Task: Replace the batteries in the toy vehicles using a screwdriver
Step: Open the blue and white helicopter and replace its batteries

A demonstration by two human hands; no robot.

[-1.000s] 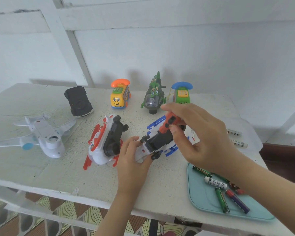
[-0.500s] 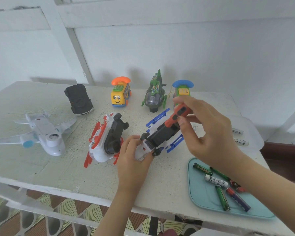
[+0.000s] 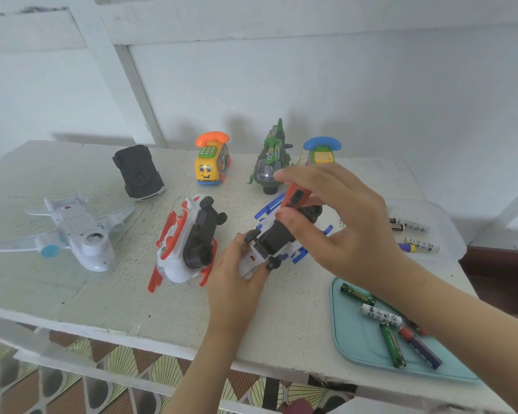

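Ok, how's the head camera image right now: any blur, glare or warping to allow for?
Head view: soft, even light, no glare on the table; the green helicopter throws a faint shadow on the wall; wide-angle warping bows the table's front edge; the right hand and screwdriver look slightly soft.

Home: whitewashed table (image 3: 102, 300), patterned tiles (image 3: 126, 364)

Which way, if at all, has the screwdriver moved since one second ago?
Yes: the screwdriver in the right hand has shifted slightly up the picture, nearer the green helicopter, which stayed put.
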